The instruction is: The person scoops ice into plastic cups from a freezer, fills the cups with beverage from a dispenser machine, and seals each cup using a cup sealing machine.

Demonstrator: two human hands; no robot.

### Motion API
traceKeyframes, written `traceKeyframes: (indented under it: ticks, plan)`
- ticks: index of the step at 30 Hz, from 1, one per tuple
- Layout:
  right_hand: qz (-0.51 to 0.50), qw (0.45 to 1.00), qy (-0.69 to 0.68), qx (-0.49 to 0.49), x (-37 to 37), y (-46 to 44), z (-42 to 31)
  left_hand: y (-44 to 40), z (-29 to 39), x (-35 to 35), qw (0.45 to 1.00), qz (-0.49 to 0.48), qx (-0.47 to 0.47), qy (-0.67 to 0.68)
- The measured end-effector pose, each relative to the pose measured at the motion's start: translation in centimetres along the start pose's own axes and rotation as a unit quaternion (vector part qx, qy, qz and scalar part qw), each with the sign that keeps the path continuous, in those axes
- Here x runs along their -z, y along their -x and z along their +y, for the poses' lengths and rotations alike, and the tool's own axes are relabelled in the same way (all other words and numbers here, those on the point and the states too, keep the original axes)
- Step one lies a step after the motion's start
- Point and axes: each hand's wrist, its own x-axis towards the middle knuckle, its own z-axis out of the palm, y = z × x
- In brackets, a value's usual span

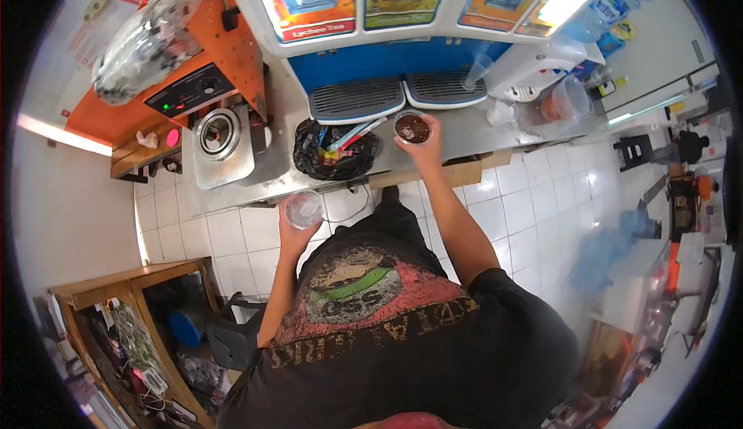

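Dark drink (412, 128): looking brown.
Clear cup (304, 210): looking transparent.
Left hand (298, 237): clasping clear cup.
Right hand (425, 149): extending forward, clasping dark drink.

Metal counter (464, 131) under black bag (312, 158)

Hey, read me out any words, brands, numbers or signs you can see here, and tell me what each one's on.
"Lychee Tea": left panel of the drink dispenser.
Too small or blurred: the dispenser's middle panel, the orange machine's control panel, the blue bottle label.
Black T-shirt: large worn lettering, not surely readable.
No readable numbers.
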Motion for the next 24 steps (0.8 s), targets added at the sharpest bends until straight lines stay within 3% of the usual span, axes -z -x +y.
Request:
traceKeyframes:
  ticks: [6,12,15,22,24]
  plan:
    - [-0.027,0.997,0.009,-0.073,2.8,-0.5,3.1,-2.8,2.5,-4.4,0.999,-0.031,-0.042,0.007]
    - [-0.051,0.995,-0.007,-0.085,4.3,-1.1,6.0,-6.3,8.4,-11.0,0.998,-0.032,-0.055,0.028]
    - [-0.088,0.993,0.036,-0.065,5.2,-1.6,7.3,-9.7,10.4,-14.3,0.993,-0.038,-0.111,0.011]
    - [-0.122,0.990,-0.019,-0.065,8.0,-1.5,7.7,-17.2,14.6,-20.7,0.987,0.015,-0.152,0.042]
    - [-0.115,0.985,-0.029,-0.129,10.3,-1.4,9.0,-18.7,15.3,-21.9,0.987,0.054,-0.149,0.033]
